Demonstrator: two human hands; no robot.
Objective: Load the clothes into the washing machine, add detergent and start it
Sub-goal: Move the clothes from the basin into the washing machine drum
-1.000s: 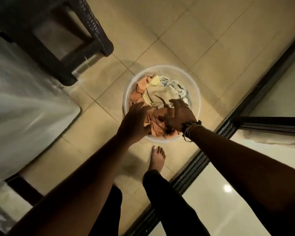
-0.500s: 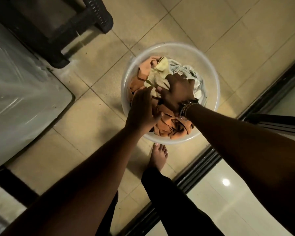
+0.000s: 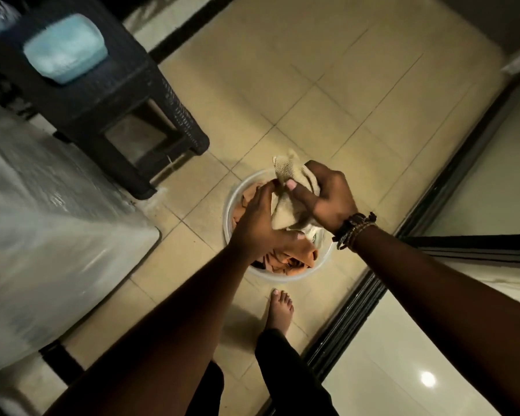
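Cloth, plastic and tile
Coarse-woven beige cloth (image 3: 285,169); translucent smooth plastic round basin (image 3: 231,199); glossy cream floor tiles (image 3: 327,85); dark woven-textured stool (image 3: 126,85).

Tiled floor (image 3: 327,94) bears a basin (image 3: 318,270) (clothes inside) and stool (image 3: 108,94).

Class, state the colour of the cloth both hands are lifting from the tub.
Pale beige cloth, best seen in the head view.

Both hands and the cream cloth (image 3: 285,211) are covering most of the basin (image 3: 231,205), hiding the clothes beneath except some orange fabric (image 3: 291,261). The left hand (image 3: 258,228) is showing only its back, its fingertips lying buried in cloth. The pale washing machine (image 3: 42,220) is blurring and running off the left edge.
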